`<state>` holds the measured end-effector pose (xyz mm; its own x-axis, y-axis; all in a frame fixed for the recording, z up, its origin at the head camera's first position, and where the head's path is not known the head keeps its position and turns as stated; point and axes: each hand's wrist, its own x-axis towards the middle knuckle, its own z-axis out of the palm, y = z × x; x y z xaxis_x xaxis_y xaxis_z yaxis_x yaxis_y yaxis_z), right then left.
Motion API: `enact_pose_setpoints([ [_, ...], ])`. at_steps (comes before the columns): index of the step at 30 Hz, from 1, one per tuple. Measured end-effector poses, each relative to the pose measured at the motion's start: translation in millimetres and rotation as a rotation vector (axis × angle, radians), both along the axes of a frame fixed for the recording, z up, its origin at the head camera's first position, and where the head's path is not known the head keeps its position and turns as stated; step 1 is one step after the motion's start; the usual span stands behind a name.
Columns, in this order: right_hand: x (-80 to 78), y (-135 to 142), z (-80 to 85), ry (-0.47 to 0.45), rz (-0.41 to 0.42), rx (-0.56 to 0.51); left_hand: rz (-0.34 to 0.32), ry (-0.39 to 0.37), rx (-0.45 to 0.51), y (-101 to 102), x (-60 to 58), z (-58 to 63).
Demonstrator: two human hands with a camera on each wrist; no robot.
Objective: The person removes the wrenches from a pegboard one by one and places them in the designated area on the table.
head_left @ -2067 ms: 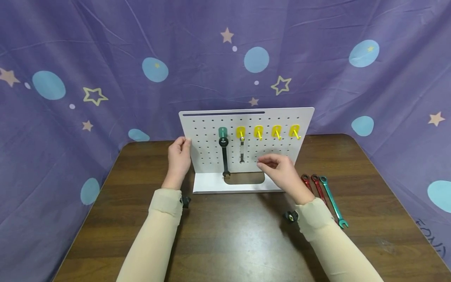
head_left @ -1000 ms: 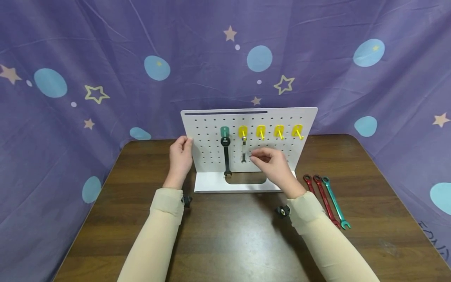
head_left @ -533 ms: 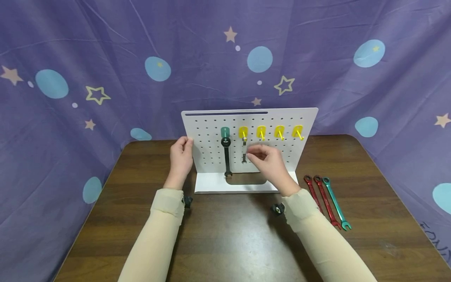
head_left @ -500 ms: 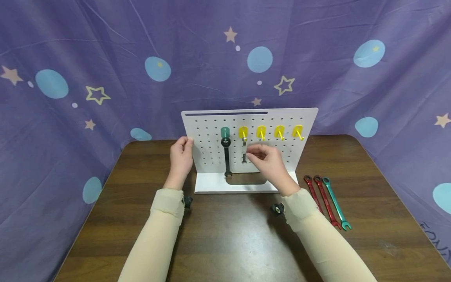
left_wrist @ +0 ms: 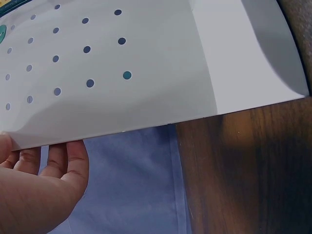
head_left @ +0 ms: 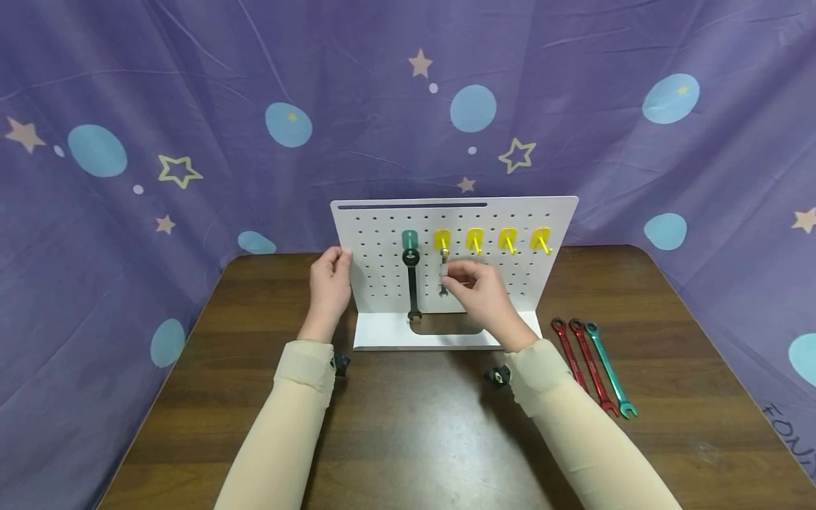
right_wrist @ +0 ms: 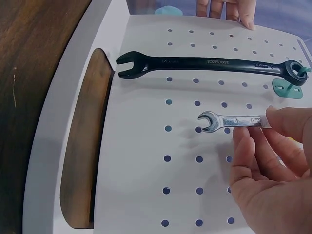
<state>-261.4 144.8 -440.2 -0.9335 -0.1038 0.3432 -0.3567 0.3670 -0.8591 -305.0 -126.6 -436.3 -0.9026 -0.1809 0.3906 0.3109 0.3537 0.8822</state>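
A white pegboard stands upright on its own base. My left hand grips the board's left edge, its fingers behind the edge in the left wrist view. My right hand pinches the shaft of a small silver combination wrench between thumb and fingers. That wrench's upper end is at a yellow hook, and its open jaw end sticks out past the fingertips. To its left, a larger black ratcheting wrench hangs by its ring from a green hook.
Further right on the board are three more yellow hooks. On the wooden table, right of the board, lie two red wrenches and a green wrench. A purple curtain hangs behind.
My right hand has moved left across the board to the small silver wrench and has taken hold of it. My left hand has stayed on the board's edge.
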Motion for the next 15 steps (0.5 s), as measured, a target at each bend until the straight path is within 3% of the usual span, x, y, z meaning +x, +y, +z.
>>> enact_pose_setpoints([
  [15, 5.1, -0.1, 3.1, 0.001, 0.050, 0.011, -0.005, -0.003, -0.004, -0.5, 0.1, 0.1],
])
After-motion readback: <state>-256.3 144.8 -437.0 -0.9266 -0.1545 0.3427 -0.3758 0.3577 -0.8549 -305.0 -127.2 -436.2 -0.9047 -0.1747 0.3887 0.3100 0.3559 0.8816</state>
